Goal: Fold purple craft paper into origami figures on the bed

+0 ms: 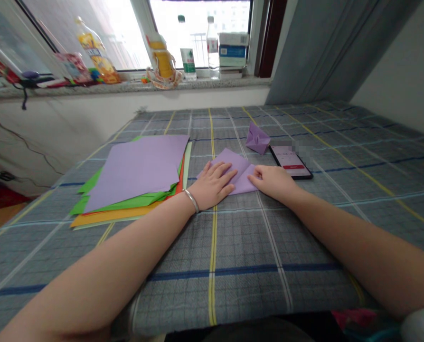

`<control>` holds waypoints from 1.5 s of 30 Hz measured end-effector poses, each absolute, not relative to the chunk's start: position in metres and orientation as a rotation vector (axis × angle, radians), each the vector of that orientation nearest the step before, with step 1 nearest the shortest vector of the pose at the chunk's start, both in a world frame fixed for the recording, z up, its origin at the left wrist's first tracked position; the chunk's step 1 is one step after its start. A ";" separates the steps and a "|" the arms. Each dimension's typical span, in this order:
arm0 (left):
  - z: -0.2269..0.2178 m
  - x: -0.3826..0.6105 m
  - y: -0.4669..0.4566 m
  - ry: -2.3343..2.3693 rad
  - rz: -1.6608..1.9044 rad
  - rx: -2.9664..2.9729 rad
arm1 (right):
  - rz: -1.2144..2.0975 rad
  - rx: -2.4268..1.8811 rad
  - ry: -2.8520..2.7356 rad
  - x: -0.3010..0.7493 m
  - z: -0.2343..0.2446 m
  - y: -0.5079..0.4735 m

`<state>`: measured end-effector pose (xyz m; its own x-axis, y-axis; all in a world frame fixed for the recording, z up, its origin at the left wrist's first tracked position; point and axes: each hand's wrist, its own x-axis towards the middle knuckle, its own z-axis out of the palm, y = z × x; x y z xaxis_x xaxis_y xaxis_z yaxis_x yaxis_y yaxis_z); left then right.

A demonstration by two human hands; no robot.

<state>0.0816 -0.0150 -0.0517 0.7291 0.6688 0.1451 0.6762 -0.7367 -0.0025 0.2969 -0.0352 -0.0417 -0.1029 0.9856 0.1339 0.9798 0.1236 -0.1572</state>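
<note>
The lilac paper (235,164) looks matt and smooth, the woven cloth (183,247) rougher, the phone (290,162) glossy, the bangle (192,201) polished metal

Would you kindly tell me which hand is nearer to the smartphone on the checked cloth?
The right hand is nearer, resting just in front of and left of the smartphone. The left hand lies farther left, with the folded purple paper between it and the smartphone.
</note>
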 end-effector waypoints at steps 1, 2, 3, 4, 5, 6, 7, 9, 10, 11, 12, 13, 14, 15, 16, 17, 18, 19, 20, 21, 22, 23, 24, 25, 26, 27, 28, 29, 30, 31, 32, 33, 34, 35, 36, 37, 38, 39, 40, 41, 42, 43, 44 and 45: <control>-0.052 0.082 -0.015 -1.122 -0.212 -2.867 | 0.037 -1.964 -2.193 0.296 -0.042 -0.035; -0.052 0.082 -0.015 -1.127 -0.217 -2.865 | 0.031 -1.971 -2.196 0.296 -0.041 -0.035; -0.052 0.082 -0.015 -1.130 -0.219 -2.863 | 0.024 -1.978 -2.200 0.295 -0.041 -0.035; -0.052 0.083 -0.015 -1.133 -0.217 -2.861 | 0.016 -1.985 -2.204 0.294 -0.040 -0.034; -0.053 0.083 -0.015 -1.136 -0.214 -2.860 | 0.009 -1.991 -2.210 0.294 -0.040 -0.034; -0.053 0.083 -0.015 -1.142 -0.208 -2.859 | 0.001 -1.998 -2.214 0.293 -0.040 -0.034; -0.053 0.083 -0.016 -1.150 -0.203 -2.858 | -0.003 -2.006 -2.218 0.293 -0.040 -0.034; -0.053 0.084 -0.016 -1.173 -0.187 -2.857 | -0.003 -2.016 -2.223 0.293 -0.039 -0.034; -0.053 0.084 -0.016 -1.186 -0.176 -2.855 | 0.000 -2.021 -2.223 0.293 -0.040 -0.034; -0.053 0.084 -0.016 -1.200 -0.163 -2.854 | 0.005 -2.023 -2.223 0.293 -0.040 -0.033; -0.053 0.085 -0.017 -1.216 -0.148 -2.853 | 0.010 -2.024 -2.222 0.293 -0.040 -0.033; -0.052 0.085 -0.017 -1.231 -0.133 -2.853 | 0.016 -2.025 -2.224 0.293 -0.040 -0.033; -0.052 0.084 -0.017 -1.243 -0.120 -2.854 | 0.020 -2.027 -2.224 0.293 -0.039 -0.033; -0.052 0.084 -0.017 -1.252 -0.110 -2.857 | 0.023 -2.028 -2.226 0.293 -0.039 -0.033; -0.051 0.083 -0.016 -1.258 -0.104 -2.863 | 0.025 -2.028 -2.229 0.293 -0.039 -0.033; -0.051 0.082 -0.016 -1.259 -0.102 -2.871 | 0.025 -2.030 -2.231 0.293 -0.039 -0.033; -0.051 0.082 -0.015 -1.254 -0.100 -2.883 | 0.024 -2.031 -2.232 0.293 -0.039 -0.033; -0.050 0.081 -0.015 -1.246 -0.097 -2.897 | 0.023 -2.031 -2.234 0.293 -0.039 -0.034; -0.050 0.080 -0.014 -1.240 -0.091 -2.913 | 0.020 -2.031 -2.236 0.293 -0.039 -0.034; -0.049 0.079 -0.013 -1.239 -0.081 -2.930 | 0.017 -2.029 -2.238 0.293 -0.039 -0.034; -0.048 0.078 -0.012 -1.248 -0.066 -2.949 | 0.013 -2.027 -2.240 0.293 -0.039 -0.034; -0.047 0.078 -0.011 -1.266 -0.047 -2.969 | 0.010 -2.027 -2.242 0.293 -0.039 -0.033; -0.046 0.078 -0.010 -1.295 -0.032 -2.989 | 0.010 -2.028 -2.241 0.294 -0.040 -0.033; -0.045 0.078 -0.009 -1.328 -0.026 -3.009 | 0.011 -2.029 -2.240 0.294 -0.040 -0.033; -0.043 0.078 -0.008 -1.357 -0.028 -3.029 | 0.014 -2.028 -2.238 0.294 -0.041 -0.033; -0.042 0.078 -0.007 -1.380 -0.037 -3.046 | 0.017 -2.026 -2.236 0.295 -0.041 -0.032; -0.041 0.078 -0.007 -1.400 -0.044 -3.060 | 0.019 -2.024 -2.234 0.295 -0.041 -0.033; -0.040 0.078 -0.007 -1.417 -0.046 -3.069 | 0.019 -2.020 -2.234 0.295 -0.042 -0.033; -0.039 0.078 -0.007 -1.431 -0.039 -3.075 | 0.016 -2.018 -2.233 0.295 -0.041 -0.033; -0.039 0.078 -0.007 -1.442 -0.025 -3.078 | 0.015 -2.019 -2.232 0.294 -0.041 -0.033; -0.039 0.078 -0.007 -1.450 -0.010 -3.077 | 0.016 -2.022 -2.230 0.294 -0.041 -0.033; -0.039 0.078 -0.007 -1.451 0.000 -3.074 | 0.019 -2.025 -2.229 0.294 -0.040 -0.034; -0.040 0.078 -0.007 -1.444 0.003 -3.068 | 0.024 -2.029 -2.228 0.294 -0.040 -0.034; -0.041 0.078 -0.007 -1.429 -0.001 -3.062 | 0.029 -2.032 -2.227 0.293 -0.040 -0.034; -0.042 0.078 -0.006 -1.412 -0.006 -3.055 | 0.034 -2.035 -2.227 0.293 -0.039 -0.034; -0.043 0.077 -0.006 -1.390 -0.013 -3.050 | 0.035 -2.036 -2.228 0.293 -0.039 -0.034; -0.044 0.076 -0.006 -1.363 -0.020 -3.046 | 0.031 -2.035 -2.228 0.293 -0.039 -0.034; -0.045 0.076 -0.006 -1.337 -0.028 -3.044 | 0.025 -2.033 -2.230 0.293 -0.039 -0.034; -0.046 0.075 -0.005 -1.312 -0.037 -3.042 | 0.019 -2.029 -2.234 0.293 -0.039 -0.034; -0.047 0.075 -0.005 -1.287 -0.044 -3.038 | 0.014 -2.028 -2.237 0.293 -0.039 -0.034; -0.048 0.075 -0.006 -1.267 -0.054 -3.029 | 0.013 -2.029 -2.239 0.293 -0.039 -0.034; -0.049 0.075 -0.006 -1.251 -0.065 -3.013 | 0.014 -2.034 -2.240 0.293 -0.039 -0.034; -0.050 0.075 -0.007 -1.238 -0.076 -2.994 | 0.019 -2.041 -2.238 0.293 -0.039 -0.034; -0.051 0.075 -0.008 -1.228 -0.086 -2.970 | 0.021 -2.047 -2.235 0.293 -0.039 -0.034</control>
